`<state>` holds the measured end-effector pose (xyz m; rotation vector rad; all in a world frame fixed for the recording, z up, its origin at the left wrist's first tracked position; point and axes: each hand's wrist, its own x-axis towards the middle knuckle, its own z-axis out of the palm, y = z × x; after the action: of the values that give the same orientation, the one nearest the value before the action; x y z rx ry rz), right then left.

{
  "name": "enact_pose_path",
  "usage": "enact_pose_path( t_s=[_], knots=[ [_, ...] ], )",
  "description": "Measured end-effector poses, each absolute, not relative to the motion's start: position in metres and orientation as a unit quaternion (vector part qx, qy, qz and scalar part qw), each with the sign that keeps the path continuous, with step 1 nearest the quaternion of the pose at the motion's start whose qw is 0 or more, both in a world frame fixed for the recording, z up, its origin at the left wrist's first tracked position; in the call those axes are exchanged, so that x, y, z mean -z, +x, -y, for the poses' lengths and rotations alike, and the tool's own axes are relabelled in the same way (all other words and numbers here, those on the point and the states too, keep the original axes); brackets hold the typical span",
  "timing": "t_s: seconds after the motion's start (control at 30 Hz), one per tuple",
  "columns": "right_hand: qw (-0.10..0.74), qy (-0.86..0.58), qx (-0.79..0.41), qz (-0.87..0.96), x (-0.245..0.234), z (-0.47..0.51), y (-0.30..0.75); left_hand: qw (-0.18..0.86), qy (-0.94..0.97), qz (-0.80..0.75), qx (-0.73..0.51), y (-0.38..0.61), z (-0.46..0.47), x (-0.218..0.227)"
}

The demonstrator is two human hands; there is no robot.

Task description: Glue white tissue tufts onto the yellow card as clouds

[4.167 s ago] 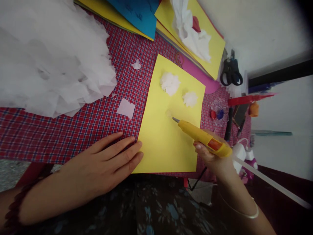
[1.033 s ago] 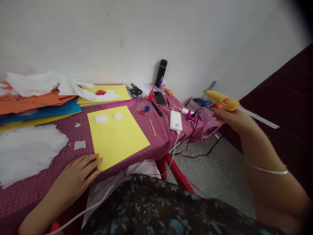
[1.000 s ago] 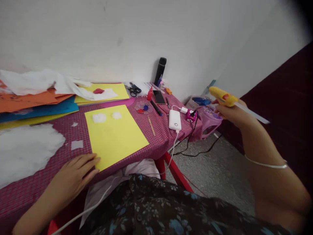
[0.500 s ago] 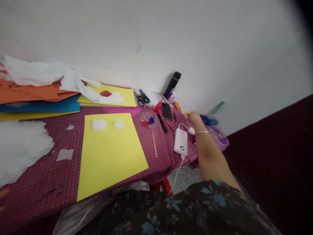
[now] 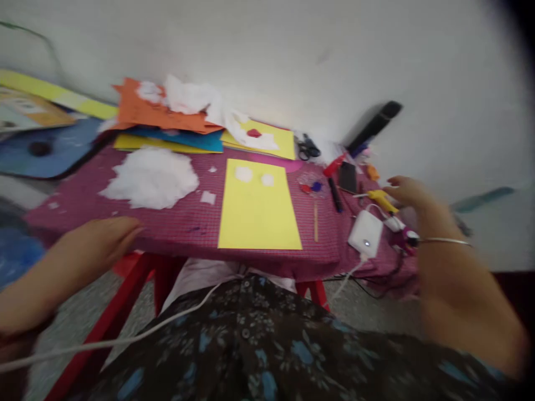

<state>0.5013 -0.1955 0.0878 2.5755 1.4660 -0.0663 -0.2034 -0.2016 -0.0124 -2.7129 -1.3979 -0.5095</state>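
Observation:
My left hand (image 5: 109, 238) is at the table's front edge, loosely open with the fingers pointing right and nothing visible in it. Behind it is a heap of white cotton (image 5: 152, 177). My right hand (image 5: 404, 192) is at the right, thumb and finger apart, right beside a yellow glue gun (image 5: 382, 199) with a pale nozzle; blur hides whether they touch. Between the hands lies a yellow sheet (image 5: 259, 217). Two white cotton tufts, a left one (image 5: 243, 174) and a right one (image 5: 267, 180), sit near its top edge.
A white power bank (image 5: 365, 233) with cables, a phone (image 5: 348, 177), a black marker (image 5: 335, 195), a wooden stick (image 5: 316, 221), a paint palette (image 5: 308, 188) and scissors (image 5: 308, 148) lie to the right. Coloured sheets (image 5: 159, 114) are stacked against the wall.
The view has swung left, showing more of the table's left side. My left hand has come fully into view. The yellow glue gun beside my right hand now shows more clearly.

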Motion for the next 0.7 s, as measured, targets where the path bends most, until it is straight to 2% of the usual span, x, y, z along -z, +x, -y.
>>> enact_pose_path(
  t_s=[0.1, 0.3, 0.47, 0.57, 0.7],
  knots=[
    [0.078, 0.846, 0.016, -0.527, -0.097, 0.178, 0.472, 0.038, -0.874, 0.477, 0.086, -0.18, 0.21, -0.007],
    [0.044, 0.676, 0.061, -0.733, -0.075, 0.165, 0.363, -0.039, -0.889, 0.433, 0.144, -0.147, 0.23, 0.013],
    [0.012, 0.543, 0.225, -0.809, -0.043, 0.227, 0.279, -0.135, -0.867, 0.434, 0.205, -0.143, 0.238, 0.029],
    [0.028, 0.468, 0.335, -0.817, -0.03, 0.273, 0.257, -0.199, -0.834, 0.455, 0.239, -0.145, 0.239, 0.032],
    [-0.059, 0.533, 0.346, -0.77, -0.018, 0.322, 0.252, -0.293, -0.788, 0.467, 0.273, -0.144, 0.237, 0.032]
  ],
)
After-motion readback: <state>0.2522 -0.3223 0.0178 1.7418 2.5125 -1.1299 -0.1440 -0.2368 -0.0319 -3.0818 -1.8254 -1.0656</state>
